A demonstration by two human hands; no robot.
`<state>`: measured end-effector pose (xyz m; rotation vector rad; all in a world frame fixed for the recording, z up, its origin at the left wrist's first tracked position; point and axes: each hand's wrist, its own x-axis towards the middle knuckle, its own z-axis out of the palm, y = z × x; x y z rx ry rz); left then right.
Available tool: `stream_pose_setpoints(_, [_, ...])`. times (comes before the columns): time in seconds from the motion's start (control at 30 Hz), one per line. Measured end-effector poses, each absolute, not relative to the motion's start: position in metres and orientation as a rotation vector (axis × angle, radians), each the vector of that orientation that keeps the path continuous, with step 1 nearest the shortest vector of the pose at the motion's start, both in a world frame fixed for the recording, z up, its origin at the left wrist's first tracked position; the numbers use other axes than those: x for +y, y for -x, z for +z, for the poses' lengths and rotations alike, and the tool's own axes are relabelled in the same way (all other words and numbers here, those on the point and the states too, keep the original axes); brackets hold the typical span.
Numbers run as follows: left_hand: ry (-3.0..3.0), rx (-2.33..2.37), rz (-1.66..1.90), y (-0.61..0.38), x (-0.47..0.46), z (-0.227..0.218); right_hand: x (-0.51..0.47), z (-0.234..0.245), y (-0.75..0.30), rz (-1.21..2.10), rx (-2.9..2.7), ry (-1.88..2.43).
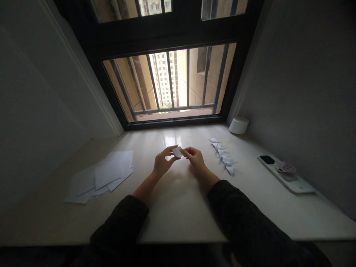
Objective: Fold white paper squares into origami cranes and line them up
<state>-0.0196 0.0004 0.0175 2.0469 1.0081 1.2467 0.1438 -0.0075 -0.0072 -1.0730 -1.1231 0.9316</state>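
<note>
A small folded piece of white paper [177,151] is held just above the middle of the pale table [178,200]. My left hand [162,161] pinches its left side with thumb and fingers. My right hand [195,157] pinches its right side. Both forearms wear dark sleeves. To the right of my right hand lies a row of several small folded white paper figures [222,155]. A loose pile of flat white sheets [101,175] lies to the left of my left hand.
A white phone [285,172] with a round object on it lies at the far right. A white cylindrical container [238,125] stands in the back right corner. A barred window [172,83] rises behind the table, between grey walls.
</note>
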Motion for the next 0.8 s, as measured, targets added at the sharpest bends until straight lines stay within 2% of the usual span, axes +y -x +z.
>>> stream_pose_setpoints(0.17, [-1.923, 0.955, 1.196, 0.021, 0.003, 0.015, -0.005, -0.007, -0.146, 1.076, -1.071, 0.939])
stream_pose_setpoints(0.37, [-1.592, 0.798, 1.130, 0.021, 0.012, 0.009, -0.011, 0.001, -0.148, 1.022, -1.267, 0.896])
stream_pose_setpoints(0.63, [-1.537, 0.814, 0.971, 0.021, 0.010, 0.013, -0.021, 0.002, -0.147, 0.323, -1.554, 1.148])
stream_pose_setpoints(0.8, [-1.524, 0.764, 0.877, 0.019, 0.008, 0.014, -0.022, 0.003, -0.151, 0.104, -1.600, 1.120])
